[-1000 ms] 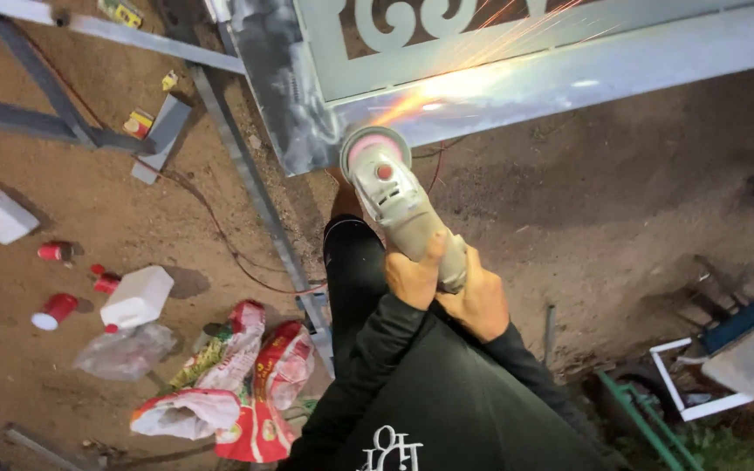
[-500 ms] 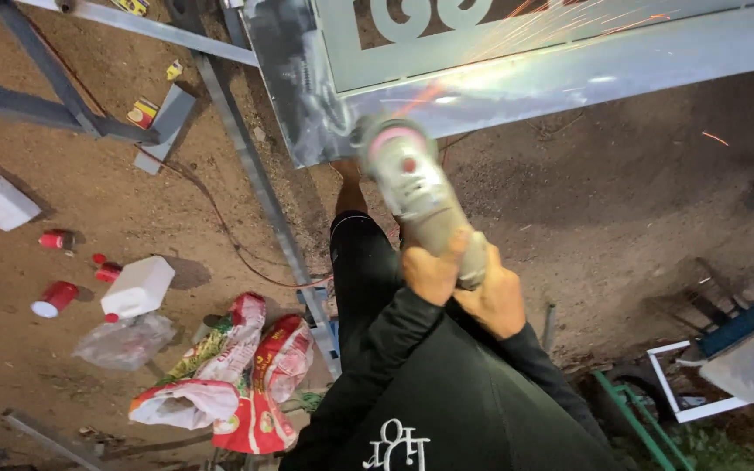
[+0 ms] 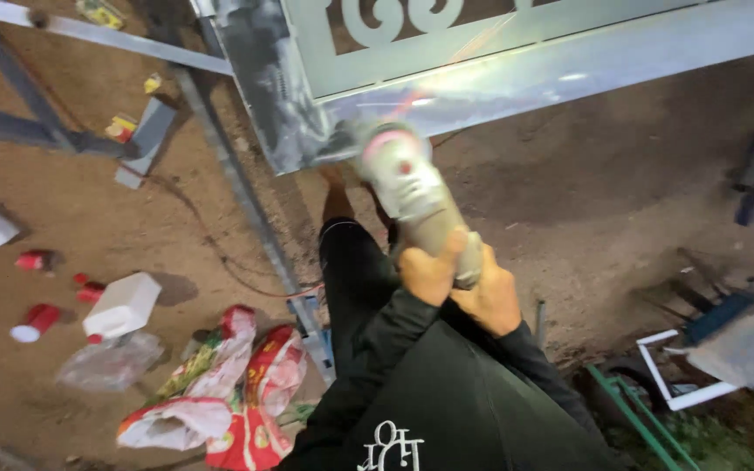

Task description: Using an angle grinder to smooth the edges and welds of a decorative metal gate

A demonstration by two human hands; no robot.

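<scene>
Both hands close round the grey body of an angle grinder (image 3: 412, 196), left hand (image 3: 429, 272) wrapped over its near end, right hand (image 3: 489, 301) just behind at 4 o'clock, each grip fully shut on the tool. The grinder's head meets the lower edge of a grey metal gate panel (image 3: 569, 61) at 11 o'clock from the hands, near the panel's left corner, with sparks streaking to 1 o'clock.

Bare dirt ground (image 3: 569, 201) lies open to 3 o'clock of the tool. At 9 o'clock a slanting metal rail (image 3: 246, 201) runs close by, and beyond it sit a white plastic jug (image 3: 122, 305) and crumpled red-and-white bags (image 3: 237, 392).

The disc itself is blurred and its guard hard to make out. The panel is cut off at the top and right edges; the person's dark sleeves hide the wrists, and the fingertips under the tool are out of sight.

Against the picture half a second back, the grinder head sits slightly further left along the panel edge, and the hands keep the same hold
</scene>
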